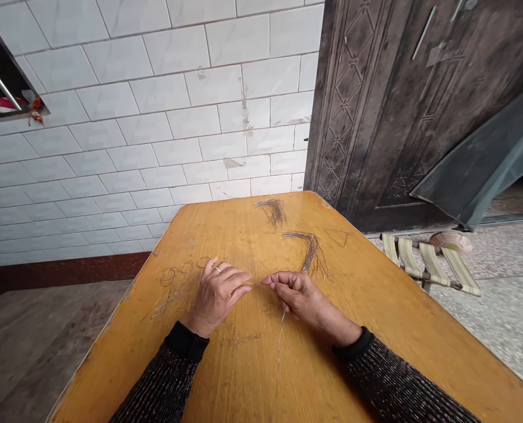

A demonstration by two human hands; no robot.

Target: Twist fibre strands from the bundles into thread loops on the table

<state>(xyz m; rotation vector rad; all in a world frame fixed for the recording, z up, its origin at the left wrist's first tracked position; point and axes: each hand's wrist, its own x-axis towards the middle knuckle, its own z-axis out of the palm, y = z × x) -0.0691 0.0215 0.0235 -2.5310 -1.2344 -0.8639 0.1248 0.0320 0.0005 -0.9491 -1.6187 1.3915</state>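
A thin metal wire (280,346) runs between my two hands above the middle of the table. My left hand (221,291), with a ring on one finger, pinches one end between thumb and fingertips. My right hand (299,295) grips the wire a short way to the right, and its long tail hangs down toward the table's near side. Left of my left hand lie several looped wires (168,276) with long straight tails. Just beyond my right hand rests a bent bundle of loose wires (311,249).
Farther back on the wooden table (244,376) is a second wire bundle (275,210). A single bent wire (338,236) lies near the right edge. A tiled wall (164,123) and a dark carved door (376,117) stand behind. A strap-seated stool (429,264) is at the right.
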